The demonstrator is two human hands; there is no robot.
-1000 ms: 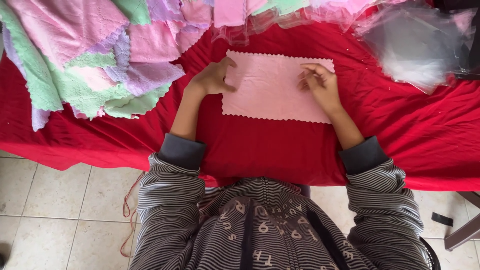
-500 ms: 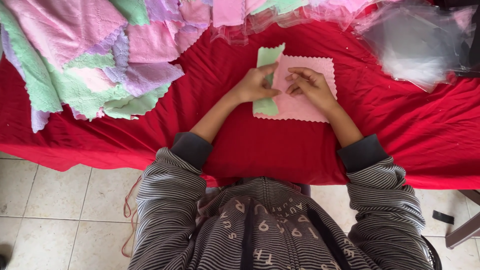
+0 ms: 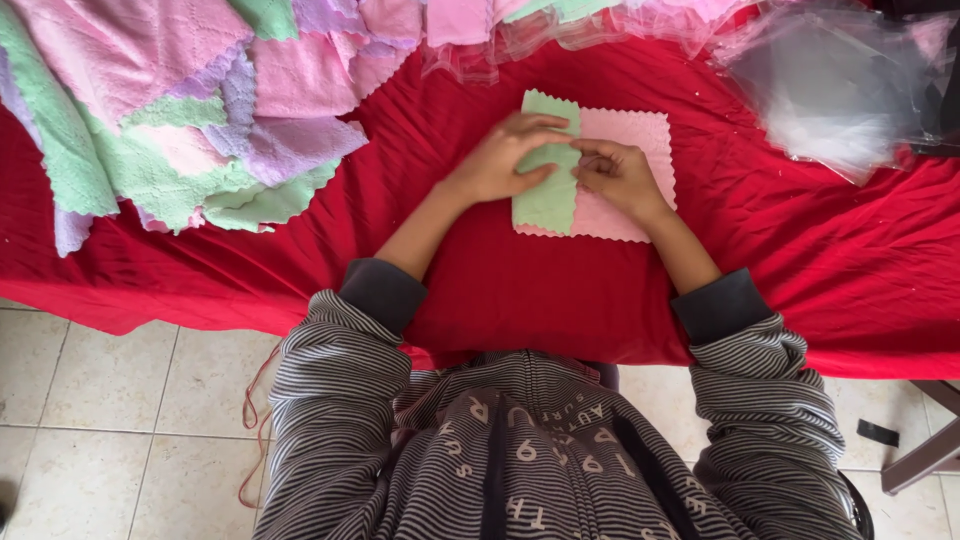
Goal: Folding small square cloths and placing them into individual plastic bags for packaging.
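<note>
Half-folded pink-green cloth (image 3: pixel 600 170), flat

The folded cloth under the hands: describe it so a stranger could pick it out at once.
On the red-covered table, look at the middle, just beyond the person's striped sleeves. Both hands, left hand and right hand, press on the folded cloth. It alone lies flat and square, pink with a green flap folded over; the cloth pile is loose.
</note>
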